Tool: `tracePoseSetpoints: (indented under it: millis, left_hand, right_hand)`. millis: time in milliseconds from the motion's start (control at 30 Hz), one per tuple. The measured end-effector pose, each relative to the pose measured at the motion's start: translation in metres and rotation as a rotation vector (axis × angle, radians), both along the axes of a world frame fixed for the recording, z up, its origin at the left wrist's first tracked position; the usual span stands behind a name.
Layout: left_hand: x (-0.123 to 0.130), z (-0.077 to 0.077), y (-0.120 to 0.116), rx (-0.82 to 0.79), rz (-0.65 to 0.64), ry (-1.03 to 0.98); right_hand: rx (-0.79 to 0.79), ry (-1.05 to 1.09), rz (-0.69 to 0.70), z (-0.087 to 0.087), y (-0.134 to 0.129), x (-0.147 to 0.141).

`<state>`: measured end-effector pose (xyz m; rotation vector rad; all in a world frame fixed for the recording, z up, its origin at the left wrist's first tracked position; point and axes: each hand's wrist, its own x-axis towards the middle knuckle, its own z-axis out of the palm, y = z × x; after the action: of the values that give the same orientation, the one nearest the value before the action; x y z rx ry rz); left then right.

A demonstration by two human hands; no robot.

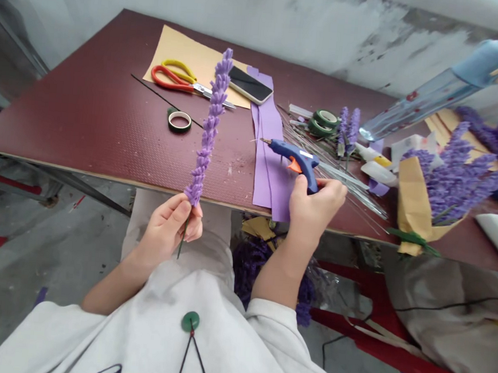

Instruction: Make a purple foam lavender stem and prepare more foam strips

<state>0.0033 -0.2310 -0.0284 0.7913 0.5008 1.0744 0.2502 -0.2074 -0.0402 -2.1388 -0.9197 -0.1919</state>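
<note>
Between the thumb and fingers of my left hand (172, 222) is the lower end of a purple paper lavender stem (211, 123). It stands nearly upright, and its green stalk pokes out below my fingers. My right hand (316, 206) grips a blue hot glue gun (296, 157) with an orange trigger, its nozzle pointing left. Under the gun lie purple paper strips (263, 179) along the table's front edge. A roll of dark green floral tape (179, 121) and a thin dark wire (155, 93) lie left of the flower.
Red-and-yellow scissors (175, 80) and a phone (252, 85) rest on tan paper (169, 45). Loose wires (348, 180), green tape rolls (324, 122) and a wrapped lavender bouquet (452, 179) lie to the right. A tilted clear blue bottle (428, 100) stands behind them.
</note>
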Motion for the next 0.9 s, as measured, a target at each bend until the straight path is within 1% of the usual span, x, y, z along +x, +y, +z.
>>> tracePoseSetpoints:
  millis: [133,367,567,767,900]
  left_hand:
    - [0.0,0.0,0.0,0.008,0.002,0.008]
    - [0.0,-0.001,0.001,0.013,0.006,0.009]
    - [-0.001,0.002,0.0,0.001,0.019,0.021]
    - [-0.002,0.004,0.0,-0.008,0.037,0.038]
    - [-0.002,0.005,0.0,-0.015,0.041,0.046]
  right_hand:
    - [0.017,0.048,-0.062,0.002,-0.002,0.007]
    - [0.004,0.058,-0.066,-0.002,-0.002,0.011]
    - [-0.007,0.036,-0.101,-0.006,-0.001,0.014]
    - [-0.075,0.06,-0.13,-0.007,0.0,0.015]
    - [-0.113,0.079,-0.11,-0.006,-0.004,0.013]
